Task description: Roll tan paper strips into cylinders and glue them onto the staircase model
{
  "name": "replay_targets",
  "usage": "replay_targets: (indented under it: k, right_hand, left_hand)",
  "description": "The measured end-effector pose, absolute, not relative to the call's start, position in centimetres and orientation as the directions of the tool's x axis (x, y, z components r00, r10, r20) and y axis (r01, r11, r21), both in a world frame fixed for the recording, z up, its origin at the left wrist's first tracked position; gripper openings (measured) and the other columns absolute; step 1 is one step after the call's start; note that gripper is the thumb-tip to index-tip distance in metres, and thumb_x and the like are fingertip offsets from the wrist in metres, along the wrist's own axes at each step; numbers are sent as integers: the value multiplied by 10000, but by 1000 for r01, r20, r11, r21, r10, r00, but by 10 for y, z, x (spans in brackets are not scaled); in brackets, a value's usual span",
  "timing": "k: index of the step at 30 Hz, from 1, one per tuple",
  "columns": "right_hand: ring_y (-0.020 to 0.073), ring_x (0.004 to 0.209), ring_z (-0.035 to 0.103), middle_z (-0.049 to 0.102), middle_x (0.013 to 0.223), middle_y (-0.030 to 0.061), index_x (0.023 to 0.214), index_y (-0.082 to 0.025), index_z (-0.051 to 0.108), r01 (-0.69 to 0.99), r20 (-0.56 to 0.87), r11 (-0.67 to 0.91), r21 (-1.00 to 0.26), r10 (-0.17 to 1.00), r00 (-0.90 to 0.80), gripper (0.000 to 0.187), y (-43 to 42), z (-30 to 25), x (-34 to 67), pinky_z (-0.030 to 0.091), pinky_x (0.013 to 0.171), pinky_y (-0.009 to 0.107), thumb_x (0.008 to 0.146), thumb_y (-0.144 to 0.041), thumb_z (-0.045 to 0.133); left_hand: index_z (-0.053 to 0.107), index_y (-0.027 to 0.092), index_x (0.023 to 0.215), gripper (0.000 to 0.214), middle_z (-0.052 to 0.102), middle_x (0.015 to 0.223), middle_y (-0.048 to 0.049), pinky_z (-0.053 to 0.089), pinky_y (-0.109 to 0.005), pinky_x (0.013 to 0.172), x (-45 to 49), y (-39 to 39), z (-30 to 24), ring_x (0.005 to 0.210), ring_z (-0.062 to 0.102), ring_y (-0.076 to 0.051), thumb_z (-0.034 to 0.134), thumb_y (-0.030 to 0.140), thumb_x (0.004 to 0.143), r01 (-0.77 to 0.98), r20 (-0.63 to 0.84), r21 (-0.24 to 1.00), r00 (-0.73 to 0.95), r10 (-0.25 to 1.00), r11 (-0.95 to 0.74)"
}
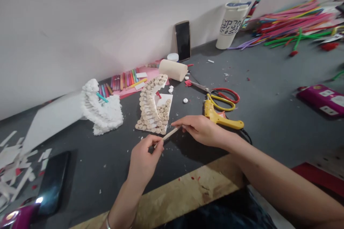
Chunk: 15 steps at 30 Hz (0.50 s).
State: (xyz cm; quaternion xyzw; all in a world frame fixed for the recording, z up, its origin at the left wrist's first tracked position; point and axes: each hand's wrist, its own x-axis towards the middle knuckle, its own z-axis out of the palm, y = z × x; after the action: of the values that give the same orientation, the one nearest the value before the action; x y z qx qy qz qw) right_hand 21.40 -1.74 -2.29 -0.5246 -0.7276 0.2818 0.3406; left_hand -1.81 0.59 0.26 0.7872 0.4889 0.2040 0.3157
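Observation:
A thin beige strip stretches between my two hands above the dark tabletop. My left hand pinches its near end between thumb and fingers. At the far end, my right hand has its fingers closed on the strip, with the index finger along the top. Just behind the strip stands a curved craft model covered in small beige coiled discs on a white base. To its left is a similar curved piece covered in fluffy white material. A yellow glue gun lies beyond my right forearm.
Red- and yellow-handled scissors lie behind the glue gun. A beige roll, an upright phone and a white tumbler stand near the wall. Colourful pipe cleaners pile at right; a dark phone and white scraps lie left.

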Motion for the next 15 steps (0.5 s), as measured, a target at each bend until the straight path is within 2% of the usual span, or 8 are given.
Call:
replay_targets:
  k: [5,11,15]
  right_hand:
    - [176,866,664,723,940,100,1054,-134,684,605,304,437,-665,899,-316,345,-18,-24,215,520,788,306,887,-47,395]
    - [168,736,553,622,764,59,803,-167,576,654,310,425,-626,905,-291,229,-21,-24,204,447,683,284,849,-55,382]
    - [144,649,475,519,648,12,679,-198,479,639,282,378,-670,926,-252,212,-26,-17,196,380,635,265,851,-117,384]
  left_hand:
    - [650,233,800,131,681,701,44,422,-226,633,-19,6,3,681,637,-129,562,271,888,664,-15,664,472,882,-344]
    - [643,229,778,150,672,703,41,433,-233,662,-18,3,4,688,625,-126,550,234,895,636,-15,670,527,850,-383]
    - [656,227,799,153,679,718,31,445,-234,658,-17,0,4,692,629,-128,550,256,904,605,-6,696,543,839,-387]
